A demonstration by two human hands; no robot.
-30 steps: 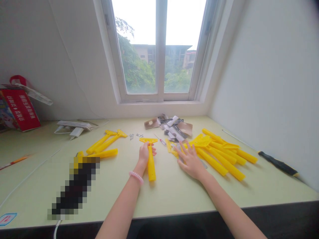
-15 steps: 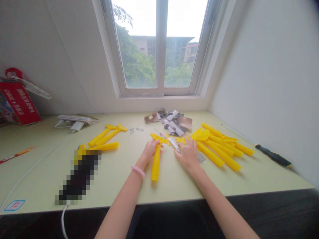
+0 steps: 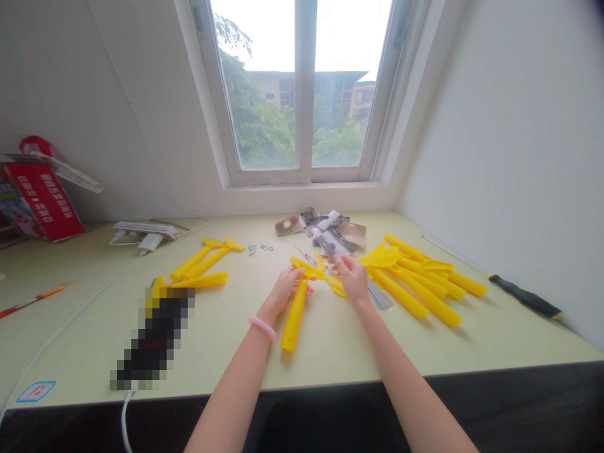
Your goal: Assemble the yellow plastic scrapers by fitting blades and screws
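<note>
My left hand (image 3: pixel 285 288) is closed round the head end of a yellow plastic scraper (image 3: pixel 293 322), whose handle slants toward me. Between the thumb and fingers of my right hand (image 3: pixel 353 280) is a thin grey metal blade (image 3: pixel 325 246), raised off the table. Another yellow part (image 3: pixel 336 286) lies between the hands, partly covered by my right fingers. Flat metal blades (image 3: pixel 379 294) rest on the table beside my right wrist. A small screwdriver (image 3: pixel 309 258) lies just beyond the scraper head.
Several yellow scrapers (image 3: pixel 415 277) are piled at right, near a long black-handled screwdriver (image 3: pixel 523 296). Torn packaging (image 3: pixel 352 234) and small screws (image 3: pixel 259 248) lie toward the window. More yellow scrapers (image 3: pixel 198 259), a pixelated dark object (image 3: pixel 153 340) and a power strip (image 3: pixel 146 229) are at left.
My right hand has gone from spread flat over the blades to pinching one and lifting it. The scraper in my left hand has tilted, its handle end shifting slightly left and nearer me.
</note>
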